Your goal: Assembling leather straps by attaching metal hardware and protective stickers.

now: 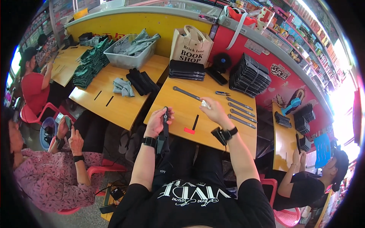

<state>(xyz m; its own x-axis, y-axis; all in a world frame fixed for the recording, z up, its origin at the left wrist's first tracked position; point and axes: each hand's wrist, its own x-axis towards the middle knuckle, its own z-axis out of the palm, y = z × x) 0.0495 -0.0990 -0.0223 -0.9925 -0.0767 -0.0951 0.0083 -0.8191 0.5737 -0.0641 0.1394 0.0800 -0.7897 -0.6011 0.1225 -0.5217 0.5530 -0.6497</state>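
Note:
My left hand (157, 122) is closed around a dark fabric strap (165, 131), whose end stands up between the fingers and whose length hangs past the table's front edge. Over the middle of the wooden table (178, 114), my right hand (215, 112) pinches a small whitish, shiny thing (205, 104); its kind is not clear. Beside those fingertips lies a long grey strap (185, 92), its near end partly hidden. Several shorter grey straps (242, 113) lie in a row to the right. Small blue-handled thread snips (222, 93) rest farther back.
Stacked dark folded cloth (186, 70), a canvas tote bag (191, 47), a round black device (221, 62) and a tied dark bundle (249, 75) line the back. A grey tub of cloth (131, 51) stands on the left table. Co-workers sit left and right.

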